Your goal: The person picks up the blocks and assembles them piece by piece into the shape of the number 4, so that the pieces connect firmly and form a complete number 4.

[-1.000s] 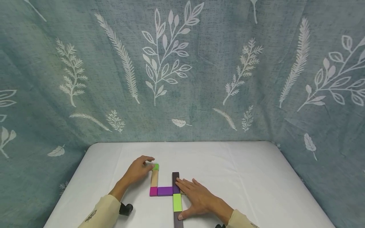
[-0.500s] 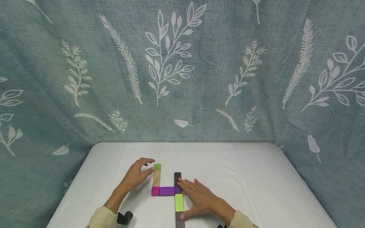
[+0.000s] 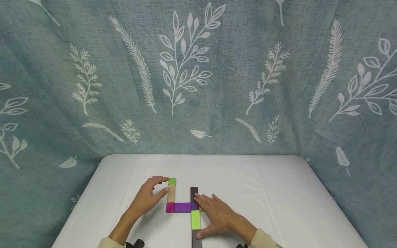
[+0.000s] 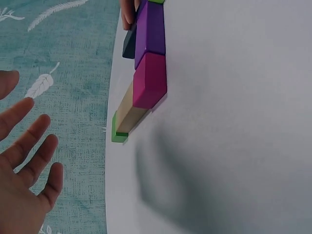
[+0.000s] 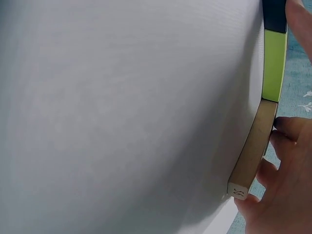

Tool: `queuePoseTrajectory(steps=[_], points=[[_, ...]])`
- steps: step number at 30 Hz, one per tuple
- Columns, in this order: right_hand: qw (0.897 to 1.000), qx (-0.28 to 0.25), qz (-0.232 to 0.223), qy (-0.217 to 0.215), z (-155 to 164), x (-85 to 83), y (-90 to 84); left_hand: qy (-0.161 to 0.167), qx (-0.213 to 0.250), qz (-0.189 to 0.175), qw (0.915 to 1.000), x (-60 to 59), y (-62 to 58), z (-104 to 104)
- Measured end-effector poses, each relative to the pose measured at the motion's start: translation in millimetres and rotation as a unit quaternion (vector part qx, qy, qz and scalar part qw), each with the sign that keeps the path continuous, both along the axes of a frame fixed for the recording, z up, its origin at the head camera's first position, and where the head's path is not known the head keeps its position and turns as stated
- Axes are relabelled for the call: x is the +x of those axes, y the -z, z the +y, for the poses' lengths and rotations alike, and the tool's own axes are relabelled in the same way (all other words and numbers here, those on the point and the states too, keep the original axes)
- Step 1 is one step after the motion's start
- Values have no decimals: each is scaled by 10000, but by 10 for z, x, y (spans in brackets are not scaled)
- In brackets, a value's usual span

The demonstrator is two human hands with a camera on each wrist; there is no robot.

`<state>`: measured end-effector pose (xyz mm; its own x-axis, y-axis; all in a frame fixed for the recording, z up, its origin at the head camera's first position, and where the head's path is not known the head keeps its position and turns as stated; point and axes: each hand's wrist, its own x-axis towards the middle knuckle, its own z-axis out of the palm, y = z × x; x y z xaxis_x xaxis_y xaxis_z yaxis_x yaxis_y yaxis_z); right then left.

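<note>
Since a second ago the left hand (image 3: pixel 148 196) has let go of the small green block (image 3: pixel 172 181) and drawn back a little; its fingers are now spread and relaxed just left of that block, the forefinger tip still close to it, whether touching cannot be told. Everything else is placed here by the magenta block (image 3: pixel 170 207), which lies on the white counter (image 3: pixel 263 193). A tan block (image 3: pixel 171 193) runs away from the magenta block toward the far edge, with the small green block at its far end. Touching the magenta block's right side is a purple block (image 3: pixel 182 207), which meets a dark block (image 3: pixel 194 194) further right. Nearer the person from that junction lie a lime block (image 3: pixel 195 219) and another dark block (image 3: pixel 196 240). The right hand (image 3: pixel 215 215) rests flat, fingers straight, right of the purple block, covering a second tan block (image 5: pixel 251 156), with the thumb against the nearer dark block. Behind the counter hangs a teal leaf-print curtain (image 3: pixel 198 75).
</note>
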<state>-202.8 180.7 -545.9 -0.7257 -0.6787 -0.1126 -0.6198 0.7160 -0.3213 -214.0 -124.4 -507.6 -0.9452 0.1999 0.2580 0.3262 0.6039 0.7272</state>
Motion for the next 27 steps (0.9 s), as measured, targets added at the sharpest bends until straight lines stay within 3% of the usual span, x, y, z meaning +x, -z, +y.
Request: queuePoseTrajectory(steps=[14,27], points=[[9999,-78,-99,50,-11,5,-23,-47,406,-269,9988,280,57,11],[9996,-232,-126,57,14,-14,-4,-93,446,-329,9984,394,114,29]])
